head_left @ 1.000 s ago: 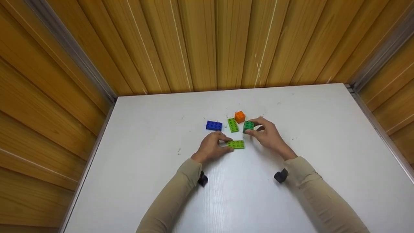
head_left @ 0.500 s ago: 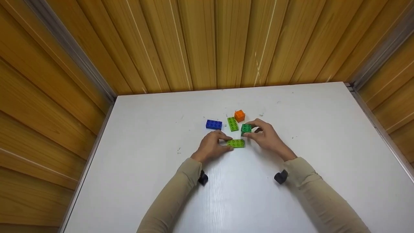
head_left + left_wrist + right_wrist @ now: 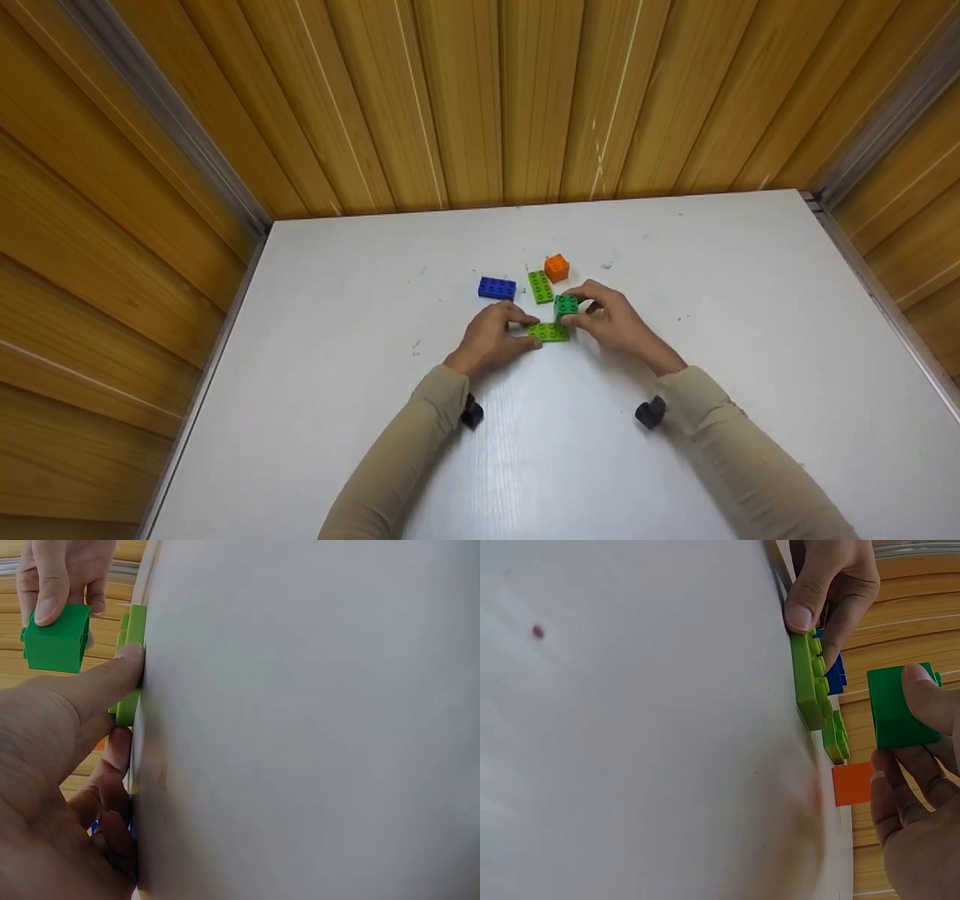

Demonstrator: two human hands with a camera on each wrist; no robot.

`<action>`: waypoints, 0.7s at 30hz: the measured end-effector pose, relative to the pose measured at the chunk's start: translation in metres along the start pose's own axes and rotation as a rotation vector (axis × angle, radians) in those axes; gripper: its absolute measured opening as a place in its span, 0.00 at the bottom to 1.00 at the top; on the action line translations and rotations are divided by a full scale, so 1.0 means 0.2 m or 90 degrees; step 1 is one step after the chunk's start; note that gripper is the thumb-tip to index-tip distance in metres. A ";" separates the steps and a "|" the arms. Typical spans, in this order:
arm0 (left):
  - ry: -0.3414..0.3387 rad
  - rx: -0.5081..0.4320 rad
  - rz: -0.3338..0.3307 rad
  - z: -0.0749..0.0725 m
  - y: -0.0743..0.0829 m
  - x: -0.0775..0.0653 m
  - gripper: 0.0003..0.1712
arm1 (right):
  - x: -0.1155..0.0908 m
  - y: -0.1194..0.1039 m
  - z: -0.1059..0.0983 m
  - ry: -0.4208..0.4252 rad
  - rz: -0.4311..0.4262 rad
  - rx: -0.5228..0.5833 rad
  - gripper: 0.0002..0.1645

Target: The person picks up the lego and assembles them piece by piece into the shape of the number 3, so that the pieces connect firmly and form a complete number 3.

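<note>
Green block: hangs above the table, studs up, in the right hand; seen from the head, the green block (image 3: pixel 566 306) overlaps the far right end of the near lime block, while both wrist views show a gap between the two.
Right hand: thumb and fingers of the right hand (image 3: pixel 613 319) pinch the green block by its sides.
Near lime block: the flat near lime block (image 3: pixel 550 333) lies studs up on the table, crosswise before the person.
Left hand: thumb and forefinger of the left hand (image 3: pixel 491 337) grip that lime block's long sides at its left end.
Step in hand: apparently lining up the green block over the near lime block's bare right end.
Next move: would call for matching studs to the hollow underside, then pressing straight down while the left hand steadies the base.
Beyond: a far lime block (image 3: pixel 540 287) just beside an orange block (image 3: pixel 556 268), a blue block (image 3: pixel 496 288) to their left.
Setting: a white table (image 3: pixel 300 337) against wood-patterned walls (image 3: pixel 465 97).
</note>
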State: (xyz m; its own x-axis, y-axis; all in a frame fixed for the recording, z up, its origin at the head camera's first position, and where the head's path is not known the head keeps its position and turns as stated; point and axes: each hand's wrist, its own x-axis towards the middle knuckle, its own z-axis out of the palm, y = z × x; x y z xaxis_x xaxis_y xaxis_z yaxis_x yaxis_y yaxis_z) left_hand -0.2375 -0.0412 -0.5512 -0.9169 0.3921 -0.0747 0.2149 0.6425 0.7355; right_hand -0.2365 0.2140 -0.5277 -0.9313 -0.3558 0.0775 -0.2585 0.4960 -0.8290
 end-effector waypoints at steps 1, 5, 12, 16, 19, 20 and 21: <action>0.000 -0.002 -0.001 0.00 0.00 0.00 0.21 | 0.00 0.00 0.00 -0.002 -0.002 0.000 0.21; 0.000 -0.010 -0.003 0.00 0.00 0.00 0.21 | 0.00 0.01 0.01 -0.012 -0.007 -0.003 0.22; 0.000 -0.018 0.004 0.00 0.00 0.00 0.21 | -0.01 0.01 0.03 -0.032 0.001 0.013 0.21; 0.001 -0.016 0.004 0.00 0.00 0.00 0.21 | -0.01 0.02 0.04 -0.040 0.004 0.012 0.21; 0.002 -0.014 0.005 0.00 -0.01 0.01 0.21 | -0.01 0.02 0.05 -0.044 0.012 0.011 0.21; 0.002 -0.013 0.006 0.00 -0.01 0.00 0.21 | -0.02 0.02 0.05 -0.045 0.017 0.011 0.21; 0.002 -0.012 0.007 0.00 -0.01 0.00 0.21 | -0.02 0.02 0.06 -0.046 0.021 0.010 0.20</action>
State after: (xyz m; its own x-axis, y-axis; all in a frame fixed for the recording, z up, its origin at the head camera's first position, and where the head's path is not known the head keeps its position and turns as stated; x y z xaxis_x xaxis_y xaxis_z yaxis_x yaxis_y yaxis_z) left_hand -0.2380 -0.0415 -0.5526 -0.9157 0.3966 -0.0643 0.2183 0.6253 0.7492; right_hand -0.2311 0.2085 -0.5374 -0.9181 -0.3961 0.0093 -0.2228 0.4965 -0.8389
